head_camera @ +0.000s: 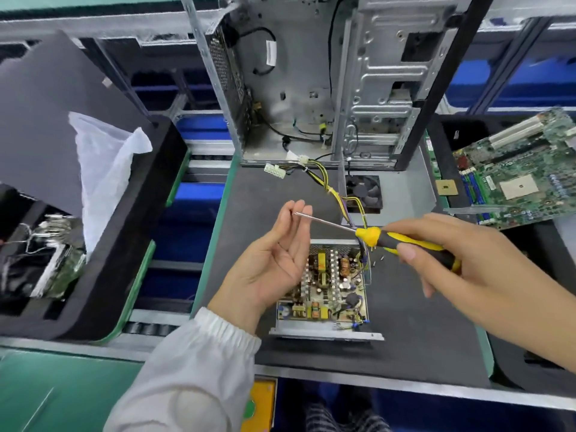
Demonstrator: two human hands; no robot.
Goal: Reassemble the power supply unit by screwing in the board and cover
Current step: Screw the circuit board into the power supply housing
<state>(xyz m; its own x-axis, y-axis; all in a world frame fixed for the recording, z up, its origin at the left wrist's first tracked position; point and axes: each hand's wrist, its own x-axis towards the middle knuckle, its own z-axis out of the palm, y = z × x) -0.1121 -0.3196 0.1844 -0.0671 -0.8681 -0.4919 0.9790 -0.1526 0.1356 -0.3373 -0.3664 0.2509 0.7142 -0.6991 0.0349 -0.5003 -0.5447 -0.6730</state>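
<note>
Boxy metal power supply unit [327,294], uncovered

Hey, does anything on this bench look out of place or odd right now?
A few small screws lie loose on the mat just right of the open power supply unit, whose cover is off, leaving the board bare. Otherwise nothing looks spilled or damaged.

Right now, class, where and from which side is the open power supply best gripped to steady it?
Grip the power supply by its bare metal rim along the near edge, coming from the left hand's side. The board's parts stand exposed on top, and wires leave its far right corner.
</note>
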